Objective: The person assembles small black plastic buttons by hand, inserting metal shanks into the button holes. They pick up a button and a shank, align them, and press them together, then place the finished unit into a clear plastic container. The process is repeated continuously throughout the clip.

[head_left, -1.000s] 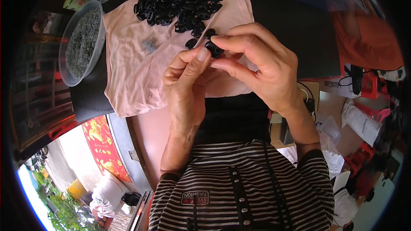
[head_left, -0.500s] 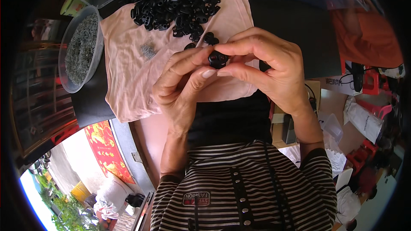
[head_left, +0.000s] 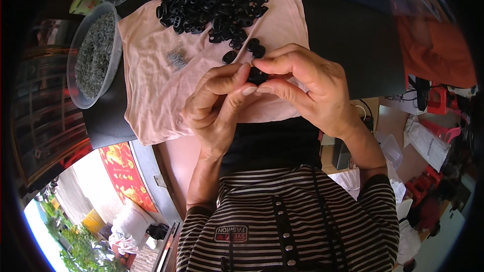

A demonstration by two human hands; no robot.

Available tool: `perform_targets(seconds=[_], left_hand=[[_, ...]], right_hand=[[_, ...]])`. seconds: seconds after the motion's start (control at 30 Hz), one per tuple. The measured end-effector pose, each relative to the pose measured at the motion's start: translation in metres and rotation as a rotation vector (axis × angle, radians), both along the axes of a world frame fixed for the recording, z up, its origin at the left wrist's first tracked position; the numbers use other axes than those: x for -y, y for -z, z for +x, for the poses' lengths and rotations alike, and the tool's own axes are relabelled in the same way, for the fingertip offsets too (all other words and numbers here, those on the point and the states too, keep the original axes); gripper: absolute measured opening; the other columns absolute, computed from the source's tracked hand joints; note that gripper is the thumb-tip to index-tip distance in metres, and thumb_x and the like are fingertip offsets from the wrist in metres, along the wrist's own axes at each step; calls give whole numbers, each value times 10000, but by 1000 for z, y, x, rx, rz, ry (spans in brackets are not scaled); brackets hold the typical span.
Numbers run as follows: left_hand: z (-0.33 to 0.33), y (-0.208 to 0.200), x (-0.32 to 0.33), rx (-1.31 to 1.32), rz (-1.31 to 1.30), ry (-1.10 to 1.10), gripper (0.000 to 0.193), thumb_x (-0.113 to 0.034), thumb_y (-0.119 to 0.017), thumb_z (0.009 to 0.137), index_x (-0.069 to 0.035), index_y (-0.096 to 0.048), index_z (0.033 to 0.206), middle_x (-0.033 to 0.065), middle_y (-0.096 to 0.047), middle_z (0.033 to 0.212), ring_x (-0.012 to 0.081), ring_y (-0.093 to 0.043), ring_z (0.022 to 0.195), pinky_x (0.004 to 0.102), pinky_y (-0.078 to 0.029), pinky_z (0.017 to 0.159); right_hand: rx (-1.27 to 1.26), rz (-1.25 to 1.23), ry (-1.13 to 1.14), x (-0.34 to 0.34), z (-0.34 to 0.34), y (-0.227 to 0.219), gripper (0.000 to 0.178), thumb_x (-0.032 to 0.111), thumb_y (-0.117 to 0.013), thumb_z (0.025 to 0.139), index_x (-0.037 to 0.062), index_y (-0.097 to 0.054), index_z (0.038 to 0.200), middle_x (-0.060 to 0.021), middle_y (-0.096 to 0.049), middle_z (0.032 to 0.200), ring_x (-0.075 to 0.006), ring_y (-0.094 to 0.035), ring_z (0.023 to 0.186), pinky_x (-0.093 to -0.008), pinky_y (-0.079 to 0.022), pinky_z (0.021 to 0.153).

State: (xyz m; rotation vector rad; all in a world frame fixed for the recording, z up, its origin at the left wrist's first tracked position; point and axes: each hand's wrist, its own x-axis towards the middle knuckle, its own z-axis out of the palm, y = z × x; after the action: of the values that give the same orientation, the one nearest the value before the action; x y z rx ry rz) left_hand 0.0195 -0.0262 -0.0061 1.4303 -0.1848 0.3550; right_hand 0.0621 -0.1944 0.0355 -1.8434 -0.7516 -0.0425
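Observation:
Between the fingertips of both hands is a small black plastic cord lock [head_left: 257, 75], rounded in shape. My left hand [head_left: 217, 98] pinches its left side with thumb and fingers. From the right, my right hand [head_left: 310, 83] grips it with thumb and forefinger, so its edges are partly covered. Just beyond the fingers, a few loose black pieces [head_left: 255, 48] lie on the pink cloth [head_left: 151, 85]. A large heap of similar black pieces [head_left: 212, 0] covers the far part of the cloth. Small metal springs [head_left: 177, 59] sit in a little cluster left of my hands.
At the left, a clear plastic bowl [head_left: 115, 63] holds a mass of small grey metal springs. The cloth lies over a black table [head_left: 348, 45]. Off to the right are red stools [head_left: 437, 106] and a white bag [head_left: 426, 143].
Both hands have drawn closer together around the cord lock and turned it, so its holed face shows less. The view has shifted slightly.

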Motion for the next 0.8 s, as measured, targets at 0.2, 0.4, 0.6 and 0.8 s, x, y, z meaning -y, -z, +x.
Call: perform_targets(seconds=[0.2, 0.4, 0.6, 0.8], left_hand=[[1, 3, -1, 1, -15, 43, 175, 48, -647, 825, 49, -637, 1000, 144, -633, 1019, 152, -611, 880, 238, -486, 794], [3, 4, 2, -28, -233, 50, 218, 47, -632, 837, 40, -615, 1054, 140, -628, 1048, 156, -605, 931, 248, -478, 850], [4, 1, 1, -30, -294, 63, 255, 50, -636, 832, 37, -610, 1086, 140, -626, 1072, 152, -605, 949, 245, -475, 865], [4, 1, -1, -35, -197, 56, 207, 56, -635, 830, 45, -647, 1036, 135, -628, 1079, 156, -602, 964, 241, -467, 862]], right_hand=[[-72, 84, 26, -1, -2, 12, 248, 32, -731, 747, 4, -625, 970, -69, -625, 881, -144, -644, 732, -249, -528, 619], [-80, 124, 47, -6, 5, 0, 299, 39, -751, 724, 23, -638, 1000, -60, -626, 894, -130, -640, 727, -232, -546, 657], [18, 72, 25, -6, 8, 0, 316, -21, -747, 704, -6, -655, 1006, -82, -627, 907, -123, -625, 750, -223, -514, 652], [95, 9, 10, -4, 10, -5, 238, -18, -738, 714, -20, -655, 937, -92, -633, 886, -129, -628, 738, -233, -517, 644]])
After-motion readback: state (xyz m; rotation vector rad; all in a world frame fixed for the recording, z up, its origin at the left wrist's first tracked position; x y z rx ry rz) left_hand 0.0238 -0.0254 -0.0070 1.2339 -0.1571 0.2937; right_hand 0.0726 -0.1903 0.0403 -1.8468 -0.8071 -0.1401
